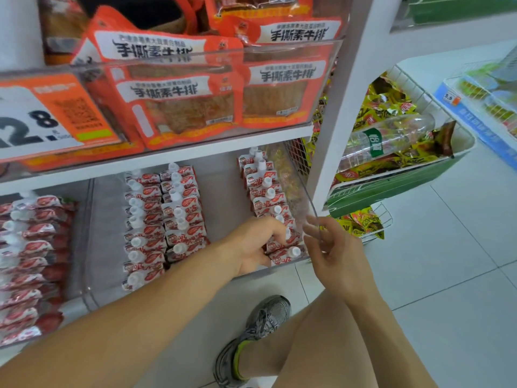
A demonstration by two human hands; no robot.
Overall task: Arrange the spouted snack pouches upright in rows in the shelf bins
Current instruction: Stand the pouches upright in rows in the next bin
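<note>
Two full rows of spouted pouches (165,219) upright in clear bin (223,197); right-hand row (265,197) unfinished — left hand (256,245) fingers curled on front pouch; right hand (333,247) pinching bin wall; middle gap unfilled.

Left hand (253,245): the bare forearm runs diagonally up from the lower left, wrist roughly straight, back of the hand turned upward, fingers curled downward with their tips hidden from view. Right hand (333,247): the forearm rises from the lower right, palm turned toward the left, fingers loosely bent and slightly spread, the tips uppermost. Below both arms, a bare right leg (321,345) is bent at the knee.
</note>
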